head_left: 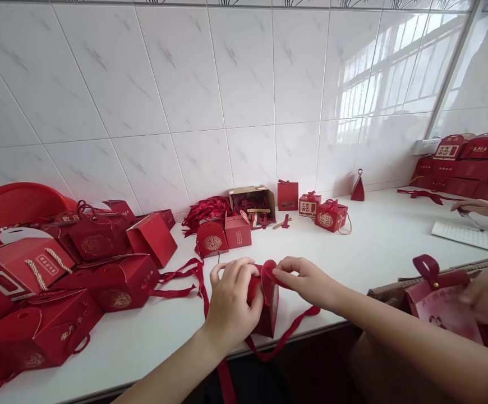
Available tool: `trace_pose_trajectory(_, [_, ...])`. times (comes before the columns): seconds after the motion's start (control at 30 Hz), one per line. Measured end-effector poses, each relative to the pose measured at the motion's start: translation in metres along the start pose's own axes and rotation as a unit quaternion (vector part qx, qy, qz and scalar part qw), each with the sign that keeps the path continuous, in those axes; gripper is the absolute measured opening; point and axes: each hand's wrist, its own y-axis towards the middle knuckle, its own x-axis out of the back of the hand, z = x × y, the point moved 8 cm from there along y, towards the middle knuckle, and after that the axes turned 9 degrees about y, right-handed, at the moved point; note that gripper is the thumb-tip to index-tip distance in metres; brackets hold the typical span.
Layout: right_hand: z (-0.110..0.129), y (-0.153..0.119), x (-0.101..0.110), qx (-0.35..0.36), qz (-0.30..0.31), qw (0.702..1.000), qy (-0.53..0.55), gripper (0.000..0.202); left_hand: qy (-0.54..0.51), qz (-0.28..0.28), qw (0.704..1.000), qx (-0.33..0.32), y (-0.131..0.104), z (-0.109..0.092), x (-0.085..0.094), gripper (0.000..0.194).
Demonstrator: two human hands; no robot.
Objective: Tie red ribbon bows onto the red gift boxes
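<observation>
A red gift box [270,306] stands at the table's front edge between my hands. My left hand [234,297] is wrapped round its left side, fingers curled over the top; the palm and fingers cover much of that side. With thumb and fingers together, my right hand [297,275] pinches the rounded top flap at the box's right side. Part of the box's opening shows between the hands. A dark red ribbon [288,332] runs beneath the box, hangs over the edge and curves up to the right. More ribbon lies to the left of my left hand.
Finished red boxes [122,283] and a red basket [0,210] crowd the left. Behind are a ribbon pile [208,213], an open carton [269,197] and small boxes [331,216]. At right, another person's hands, a white sheet [473,237] and a large carton [382,292] with a pink bag.
</observation>
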Motion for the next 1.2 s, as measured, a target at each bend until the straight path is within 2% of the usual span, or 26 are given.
trace_pose_trajectory(0.1, [0.0,0.001,-0.002,0.001,0.01,1.0,0.01,0.031,0.041,-0.033,0.999,0.009,0.004,0.002,0.006,0.015])
trace_pose_trajectory(0.3, [-0.01,0.004,-0.002,-0.029,0.01,1.0,0.005,0.028,0.046,-0.01,0.999,-0.009,0.012,0.002,0.0,0.011])
trace_pose_trajectory(0.4, [-0.009,0.003,0.008,-0.015,-0.038,0.998,-0.038,0.026,0.053,-0.023,0.998,-0.015,0.014,0.002,0.002,0.014])
trace_pose_trajectory(0.47, [0.001,0.0,0.015,0.038,-0.08,0.994,-0.059,0.024,0.074,-0.056,0.995,-0.031,0.016,0.001,0.009,0.015])
trace_pose_trajectory(0.5, [0.008,-0.002,0.015,0.067,-0.082,0.993,-0.056,0.027,0.09,-0.078,0.992,-0.048,0.017,-0.001,0.014,0.015])
trace_pose_trajectory(0.6, [0.022,-0.004,0.002,0.119,-0.021,0.993,-0.011,0.036,0.142,-0.143,0.973,-0.112,0.019,-0.009,0.03,0.015])
trace_pose_trajectory(0.7, [0.027,-0.001,-0.004,0.11,-0.012,0.994,0.006,0.037,0.163,-0.172,0.96,-0.149,0.023,-0.013,0.04,0.014])
trace_pose_trajectory(0.83, [0.027,0.003,-0.001,0.08,-0.019,0.997,0.001,0.023,0.158,-0.18,0.96,-0.144,0.03,-0.014,0.048,0.016])
trace_pose_trajectory(0.93, [0.034,0.001,0.002,0.079,0.003,0.996,0.033,0.024,0.134,-0.153,0.973,-0.106,0.033,-0.006,0.049,0.013])
trace_pose_trajectory(1.0, [0.043,-0.002,0.007,0.084,0.003,0.994,0.067,0.025,0.101,-0.103,0.988,-0.055,0.032,0.008,0.044,0.02])
trace_pose_trajectory(1.1, [0.064,-0.008,0.021,0.107,-0.016,0.988,0.112,0.022,0.055,0.007,0.998,0.031,0.023,0.034,0.023,0.042])
trace_pose_trajectory(1.2, [0.09,-0.019,0.035,0.151,-0.046,0.977,0.142,0.019,0.033,0.085,0.99,0.106,0.01,0.057,0.002,0.042])
